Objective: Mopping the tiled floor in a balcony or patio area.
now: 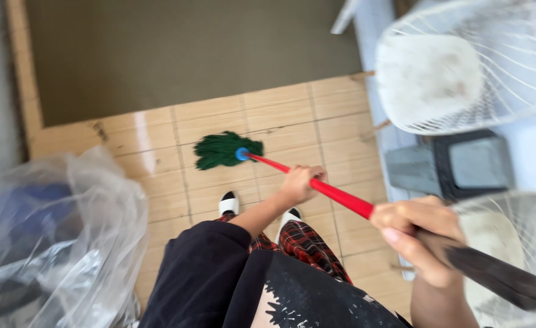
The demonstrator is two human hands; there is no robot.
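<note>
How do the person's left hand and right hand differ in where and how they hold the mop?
The left hand grips the red part of the mop handle, lower down and nearer the green mop head; the right hand grips higher, where red meets the dark end. The left hand lies farther from the camera with the arm stretched out; the right hand is close and looks larger. Both are closed around the same handle.

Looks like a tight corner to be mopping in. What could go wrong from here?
The mop handle, gripped by the left hand and the right hand, has its dark upper end close to the white wire fan guard; a backswing might knock it.

The green mop head works just ahead of the shoes, so the wet tile floor could be slippery.

The clear plastic bag lies beside the legs and could snag a foot.
</note>
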